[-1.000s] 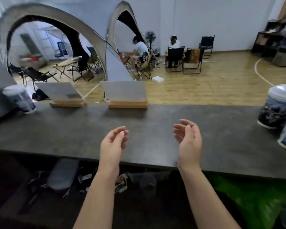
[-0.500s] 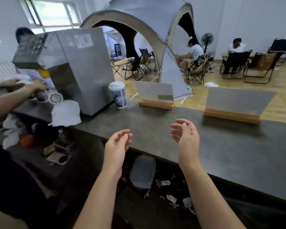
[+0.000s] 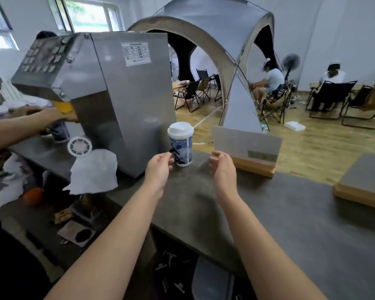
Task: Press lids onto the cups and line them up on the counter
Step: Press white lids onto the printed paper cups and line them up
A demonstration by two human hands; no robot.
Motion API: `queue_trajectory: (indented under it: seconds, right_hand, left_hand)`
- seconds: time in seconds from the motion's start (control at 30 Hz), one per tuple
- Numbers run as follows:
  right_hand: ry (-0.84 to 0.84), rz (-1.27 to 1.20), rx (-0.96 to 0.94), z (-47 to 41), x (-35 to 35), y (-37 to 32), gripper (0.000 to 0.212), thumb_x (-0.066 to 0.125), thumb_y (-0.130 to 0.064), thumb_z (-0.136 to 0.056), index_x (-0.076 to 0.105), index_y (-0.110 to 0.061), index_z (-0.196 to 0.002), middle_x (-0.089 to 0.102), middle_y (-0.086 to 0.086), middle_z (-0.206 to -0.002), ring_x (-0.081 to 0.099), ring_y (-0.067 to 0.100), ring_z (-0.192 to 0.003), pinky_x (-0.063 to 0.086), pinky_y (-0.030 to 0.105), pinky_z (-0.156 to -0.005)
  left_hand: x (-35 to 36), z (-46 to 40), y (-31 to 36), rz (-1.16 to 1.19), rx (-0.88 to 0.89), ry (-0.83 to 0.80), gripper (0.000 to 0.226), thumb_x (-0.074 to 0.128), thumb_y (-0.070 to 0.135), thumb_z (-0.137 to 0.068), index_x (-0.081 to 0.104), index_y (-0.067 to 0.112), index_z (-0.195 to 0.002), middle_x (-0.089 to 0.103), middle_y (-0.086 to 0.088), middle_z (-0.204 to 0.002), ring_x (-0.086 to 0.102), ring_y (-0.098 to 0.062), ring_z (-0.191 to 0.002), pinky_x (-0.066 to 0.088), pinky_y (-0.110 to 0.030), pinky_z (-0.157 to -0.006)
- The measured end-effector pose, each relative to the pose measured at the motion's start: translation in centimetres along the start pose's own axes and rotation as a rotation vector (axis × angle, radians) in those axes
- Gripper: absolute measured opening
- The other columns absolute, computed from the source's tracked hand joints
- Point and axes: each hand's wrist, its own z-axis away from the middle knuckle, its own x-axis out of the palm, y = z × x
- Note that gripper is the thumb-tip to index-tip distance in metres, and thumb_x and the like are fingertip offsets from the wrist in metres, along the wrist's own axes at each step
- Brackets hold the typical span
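Fingers of my left hand (image 3: 158,167) curl loosely at the near left of the blue-and-white paper cup (image 3: 181,146) with its white lid, upright on the dark grey tabletop (image 3: 290,213); my right hand (image 3: 222,167) hovers open nearby to its right.

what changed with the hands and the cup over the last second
Both hands have reached forward to the lidded cup beside the steel machine. The left hand now touches its lower side; the right hand hovers open just to its right, not touching. The cup stays upright on the counter, lid on.
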Motion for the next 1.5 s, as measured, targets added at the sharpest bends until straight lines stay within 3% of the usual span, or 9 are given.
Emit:
queue_trajectory:
  seconds: [0.07, 0.17, 0.37, 0.57, 0.77, 0.97, 1.17, 1.33, 1.5]
  right_hand:
    - [-0.047, 0.089, -0.001, -3.2, 2.2, 1.0, 0.034, 0.029, -0.031, -0.105, 0.056, -0.021, -0.123, 0.061, 0.0, -0.114, 0.057, 0.019, -0.112, 0.042, 0.044, -0.106]
    - [-0.118, 0.168, -0.052, -6.7, 5.6, 1.1, 0.043, 0.024, -0.032, -0.107, 0.041, -0.019, -0.145, 0.045, 0.0, -0.145, 0.039, 0.018, -0.136, 0.026, 0.027, -0.112]
    - [-0.159, 0.096, -0.083, -9.2, 10.2, 1.7, 0.045, 0.02, -0.028, -0.108, 0.022, -0.022, -0.153, 0.029, 0.001, -0.158, 0.025, 0.015, -0.145, 0.022, 0.021, -0.108]
    - [-0.022, 0.061, -0.115, -4.9, 7.1, 0.6, 0.044, 0.025, -0.033, -0.108, 0.031, -0.025, -0.15, 0.043, -0.002, -0.147, 0.039, 0.008, -0.131, 0.031, 0.024, -0.107]
    - [0.204, -0.021, -0.19, 2.9, 0.1, -0.8, 0.034, 0.032, -0.053, -0.097, 0.044, -0.045, -0.127, 0.055, -0.014, -0.123, 0.056, 0.007, -0.115, 0.047, 0.026, -0.095]
    - [0.279, -0.014, -0.212, 6.8, -3.2, -0.2, 0.053, 0.034, -0.057, -0.09, 0.044, -0.031, -0.136, 0.059, -0.005, -0.125, 0.061, 0.011, -0.113, 0.053, 0.031, -0.092]
    - [0.301, 0.074, -0.235, 7.1, -4.1, 0.2, 0.058, 0.034, -0.064, -0.083, 0.047, -0.033, -0.13, 0.059, -0.004, -0.124, 0.06, 0.01, -0.112, 0.051, 0.032, -0.093]
    - [0.343, 0.194, -0.365, 6.4, -4.4, 0.0, 0.049, 0.032, -0.052, -0.09, 0.052, -0.026, -0.126, 0.064, -0.007, -0.114, 0.062, 0.01, -0.106, 0.051, 0.023, -0.085]
    - [0.365, 0.102, -0.426, 5.2, -3.6, 0.6, 0.038, 0.036, -0.048, -0.088, 0.055, -0.023, -0.11, 0.065, 0.001, -0.103, 0.064, 0.022, -0.095, 0.055, 0.04, -0.077]
  left_hand:
    - [1.4, -3.9, 0.5, 0.036, -0.05, 0.069, 0.035, 0.037, 0.04, -0.104, 0.062, 0.015, -0.109, 0.066, -0.003, -0.108, 0.058, -0.025, -0.101, 0.043, -0.034, -0.086]
    - [3.4, -8.4, 1.5, 0.094, -0.142, 0.154, 0.055, 0.025, 0.044, -0.106, 0.05, 0.007, -0.138, 0.052, -0.011, -0.142, 0.048, -0.029, -0.129, 0.034, -0.032, -0.093]
    - [5.2, -12.2, 1.1, 0.048, -0.125, -0.008, 0.065, 0.02, 0.054, -0.103, 0.05, 0.012, -0.142, 0.055, -0.01, -0.135, 0.054, -0.029, -0.123, 0.044, -0.034, -0.096]
    - [5.4, -6.4, 0.6, 0.03, 0.024, -0.098, 0.053, 0.025, 0.045, -0.106, 0.054, 0.014, -0.137, 0.057, -0.002, -0.13, 0.054, -0.018, -0.117, 0.044, -0.03, -0.095]
    - [5.6, 3.1, -0.1, 0.077, 0.054, -0.438, 0.037, 0.031, 0.042, -0.106, 0.054, 0.022, -0.127, 0.062, 0.0, -0.121, 0.058, -0.013, -0.111, 0.046, -0.025, -0.081]
    - [5.6, 7.8, -1.2, 0.091, 0.043, -0.573, 0.027, 0.033, 0.041, -0.105, 0.052, 0.03, -0.12, 0.061, 0.01, -0.112, 0.058, -0.004, -0.104, 0.048, -0.024, -0.078]
    - [5.8, 8.0, -2.2, 0.017, 0.129, -0.538, 0.023, 0.033, 0.038, -0.104, 0.049, 0.035, -0.119, 0.06, 0.002, -0.122, 0.056, -0.015, -0.111, 0.048, -0.036, -0.092]
    - [6.0, 6.8, -2.3, -0.014, 0.473, -0.489, 0.045, 0.028, 0.035, -0.092, 0.05, 0.038, -0.131, 0.059, 0.011, -0.128, 0.053, -0.007, -0.12, 0.047, -0.033, -0.099]
    - [7.3, 6.0, -3.7, 0.068, 0.635, -0.415, 0.04, 0.029, 0.03, -0.092, 0.057, 0.021, -0.119, 0.066, 0.002, -0.113, 0.062, -0.016, -0.107, 0.054, -0.044, -0.085]
